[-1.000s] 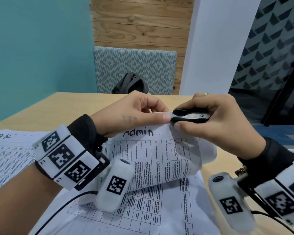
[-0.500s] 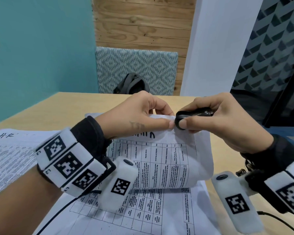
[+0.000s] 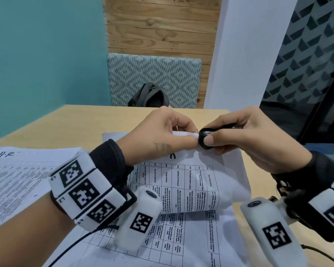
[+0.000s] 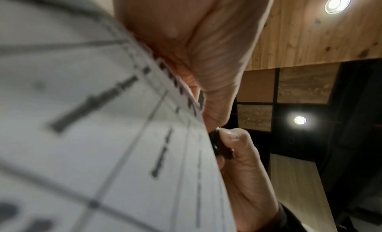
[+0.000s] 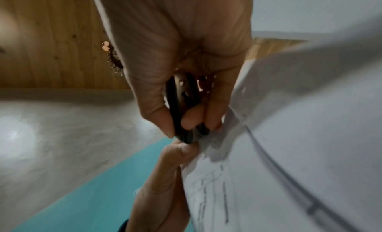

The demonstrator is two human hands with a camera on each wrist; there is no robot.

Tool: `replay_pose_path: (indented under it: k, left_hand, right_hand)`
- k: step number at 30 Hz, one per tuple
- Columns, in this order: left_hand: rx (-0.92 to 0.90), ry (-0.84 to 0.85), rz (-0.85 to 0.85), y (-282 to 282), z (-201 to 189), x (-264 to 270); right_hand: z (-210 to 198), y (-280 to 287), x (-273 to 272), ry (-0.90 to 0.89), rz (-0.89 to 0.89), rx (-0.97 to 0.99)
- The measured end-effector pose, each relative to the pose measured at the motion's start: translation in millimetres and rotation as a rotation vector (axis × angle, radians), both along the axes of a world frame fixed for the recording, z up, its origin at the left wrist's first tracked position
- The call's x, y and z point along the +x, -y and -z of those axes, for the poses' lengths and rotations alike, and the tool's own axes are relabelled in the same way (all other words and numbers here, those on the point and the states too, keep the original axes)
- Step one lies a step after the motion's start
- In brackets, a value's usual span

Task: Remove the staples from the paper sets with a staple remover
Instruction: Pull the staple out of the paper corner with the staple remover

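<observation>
My left hand [image 3: 158,135] pinches the white printed paper set [image 3: 193,185]; my right hand [image 3: 245,139] squeezes the black staple remover [image 3: 206,138]. Yanking sideways could tear the corner.

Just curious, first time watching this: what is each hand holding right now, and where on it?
The left hand pinches the top edge of the paper set. The right hand grips the black staple remover around its body, at that edge.

**Staple and tool tip out of sight**

The staple remover [image 3: 216,136] shows only in part, wrapped by the right hand [image 3: 253,139]; its tip meets the paper set [image 3: 193,182] behind the left hand's [image 3: 158,135] thumb. No staple can be made out. Both wrist views blur the print.
</observation>
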State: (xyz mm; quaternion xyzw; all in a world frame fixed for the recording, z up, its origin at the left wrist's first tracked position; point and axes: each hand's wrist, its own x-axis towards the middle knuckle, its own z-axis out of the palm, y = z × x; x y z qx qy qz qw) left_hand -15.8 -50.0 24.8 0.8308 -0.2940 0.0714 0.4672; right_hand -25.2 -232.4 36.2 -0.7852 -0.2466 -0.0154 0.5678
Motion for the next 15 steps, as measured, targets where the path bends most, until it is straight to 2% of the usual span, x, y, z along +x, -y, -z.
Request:
replay_pose_path:
  k: [3,5,7,10,12,15]
  left_hand:
    - [-0.037,-0.051,0.061,-1,-2,-1]
    - [-0.012,-0.056,0.039,-2,-3,0]
    - [0.035,-0.054,-0.017,-2,-2,0]
    - [0.137,0.0,-0.164,-4,3,4]
    - [0.151,0.008,-0.238,-9,2,7]
    - [0.134,-0.043,-0.197,-11,-2,7]
  right_hand:
    - [-1,2,2,-0.069,-0.015,0.018]
    - [-2,1,1,-0.047,0.001,0.0]
    - [1,-2,-2,0.13,0.079,-0.11]
    - [4,-4,-8,0.527,0.235,-0.356]
    - [1,1,-11,0.597,0.258,-0.368]
    - [-3,9,-9,0.544,0.255,-0.348]
